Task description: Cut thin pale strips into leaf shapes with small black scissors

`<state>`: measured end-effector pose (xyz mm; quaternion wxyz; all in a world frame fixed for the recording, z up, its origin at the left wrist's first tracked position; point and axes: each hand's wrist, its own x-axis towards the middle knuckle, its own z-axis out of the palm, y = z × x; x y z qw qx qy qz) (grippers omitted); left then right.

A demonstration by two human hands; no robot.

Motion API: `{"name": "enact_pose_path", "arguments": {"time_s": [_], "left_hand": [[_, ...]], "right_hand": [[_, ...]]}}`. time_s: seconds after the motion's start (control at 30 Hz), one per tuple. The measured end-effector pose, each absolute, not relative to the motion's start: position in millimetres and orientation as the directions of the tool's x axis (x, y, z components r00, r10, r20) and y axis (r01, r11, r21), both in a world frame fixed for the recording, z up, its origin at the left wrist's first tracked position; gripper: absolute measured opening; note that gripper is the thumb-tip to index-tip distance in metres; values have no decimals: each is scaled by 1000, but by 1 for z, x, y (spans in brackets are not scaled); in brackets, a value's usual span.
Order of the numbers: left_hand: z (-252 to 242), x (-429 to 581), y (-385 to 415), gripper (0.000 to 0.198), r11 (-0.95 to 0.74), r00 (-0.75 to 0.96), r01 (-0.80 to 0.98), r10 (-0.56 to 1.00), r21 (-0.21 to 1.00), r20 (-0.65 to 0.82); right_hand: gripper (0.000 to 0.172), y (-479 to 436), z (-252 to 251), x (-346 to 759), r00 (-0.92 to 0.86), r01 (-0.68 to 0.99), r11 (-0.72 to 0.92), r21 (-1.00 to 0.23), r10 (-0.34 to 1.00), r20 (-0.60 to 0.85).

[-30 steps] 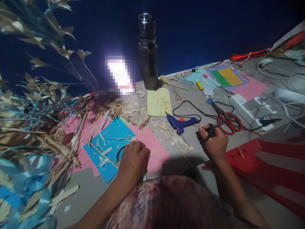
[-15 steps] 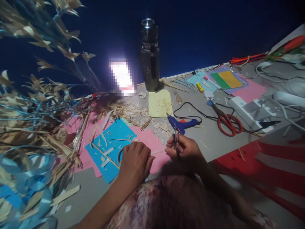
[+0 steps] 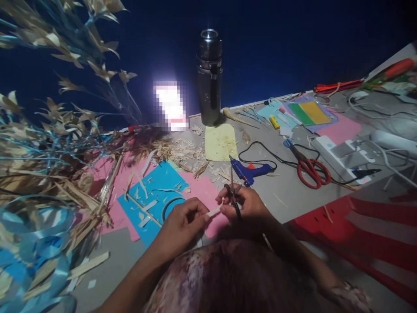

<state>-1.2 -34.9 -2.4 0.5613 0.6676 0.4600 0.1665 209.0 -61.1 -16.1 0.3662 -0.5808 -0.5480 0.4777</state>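
Observation:
My left hand pinches one end of a short pale strip above the pink sheet. My right hand is closed around small dark scissors, blades pointing up and away, and its fingertips touch the strip's other end. A blue sheet with cut slivers and a curved cut-out lies just left of my left hand.
A blue glue gun with black cord lies beyond my hands. Red-handled scissors, a white power strip, a steel flask, a yellow sheet, coloured papers. Dried straw and blue ribbon crowd the left. A red chair at right.
My right hand came from near the red scissors to the middle with the small dark scissors. My left hand lifted off the blue sheet and now pinches the pale strip.

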Motion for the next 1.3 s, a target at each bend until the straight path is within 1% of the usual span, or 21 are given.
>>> {"name": "enact_pose_path", "arguments": {"time_s": [0.03, 0.1, 0.2, 0.33, 0.4, 0.47, 0.53, 0.6, 0.77, 0.83, 0.93, 1.0, 1.07, 1.17, 1.3], "left_hand": [[-1, -2, -35, 25, 158, 524, 383, 774, 910, -355], [-1, -1, -35, 26, 315, 533, 288, 732, 904, -424], [-6, 1, -36, 25, 469, 523, 79, 732, 880, -437], [-9, 8, -39, 16, 532, 402, -256, 818, 807, -412], [-8, 14, -43, 14, 539, 369, -351, 831, 766, -416], [-8, 20, -46, 19, 544, 358, -388, 833, 744, -422], [-9, 26, -49, 22, 534, 327, -393, 842, 749, -429], [-12, 31, -50, 24, 523, 290, -389, 851, 758, -439], [-17, 31, -49, 25, 497, 241, -383, 867, 778, -435], [-17, 29, -48, 24, 458, 213, -310, 888, 833, -409], [-14, 25, -47, 21, 348, 186, -101, 927, 932, -326], [-11, 25, -47, 20, 300, 211, 15, 932, 954, -297], [-8, 25, -48, 22, 297, 258, 71, 917, 952, -306], [-4, 27, -49, 25, 326, 306, 54, 894, 944, -326], [-2, 27, -49, 24, 362, 306, -7, 888, 932, -343]], "right_hand": [[19, -61, -13, 209, -79, 219, -172, -961, 978, -193], [16, -61, -9, 208, -107, 117, -235, -965, 963, -247], [15, -61, -8, 205, -107, 19, -309, -951, 945, -309], [21, -61, -13, 197, -87, -71, -354, -933, 934, -347], [20, -60, -16, 192, -34, -104, -355, -929, 935, -353], [19, -60, -19, 187, 40, -129, -332, -934, 940, -340], [19, -59, -21, 180, 84, -138, -296, -945, 947, -309], [21, -59, -22, 175, 91, -151, -280, -948, 951, -295], [25, -61, -27, 171, 34, -163, -305, -938, 949, -314], [26, -61, -29, 173, 35, -173, -329, -929, 940, -339], [29, -60, -28, 176, 59, -251, -315, -915, 939, -340], [34, -58, -25, 177, 32, -318, -314, -895, 939, -341], [38, -56, -22, 176, -8, -352, -338, -873, 934, -358], [37, -53, -21, 175, 8, -332, -343, -879, 930, -366], [33, -54, -24, 175, 131, -279, -296, -914, 931, -342]]}}
